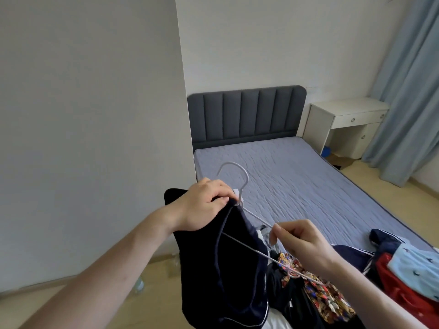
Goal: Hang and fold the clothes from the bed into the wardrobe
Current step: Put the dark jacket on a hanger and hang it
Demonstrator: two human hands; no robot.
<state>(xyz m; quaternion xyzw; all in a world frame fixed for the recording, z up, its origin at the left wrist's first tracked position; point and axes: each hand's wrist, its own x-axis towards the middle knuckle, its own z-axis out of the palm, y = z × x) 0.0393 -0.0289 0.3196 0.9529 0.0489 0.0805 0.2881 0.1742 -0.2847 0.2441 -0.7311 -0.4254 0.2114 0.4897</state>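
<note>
While left hand (204,205) pinches dark navy garment (228,269) together with neck of white wire hanger (240,191), fingers curled, right hand (299,241) pinches hanger's sloping arm between thumb and fingertips. Garment hangs from left grip, above near bed corner. Clothes pile (356,276) on near end of bed (297,176): patterned, red, light blue pieces. White desk (344,122) beside headboard, blue curtain (408,91) right.
</note>
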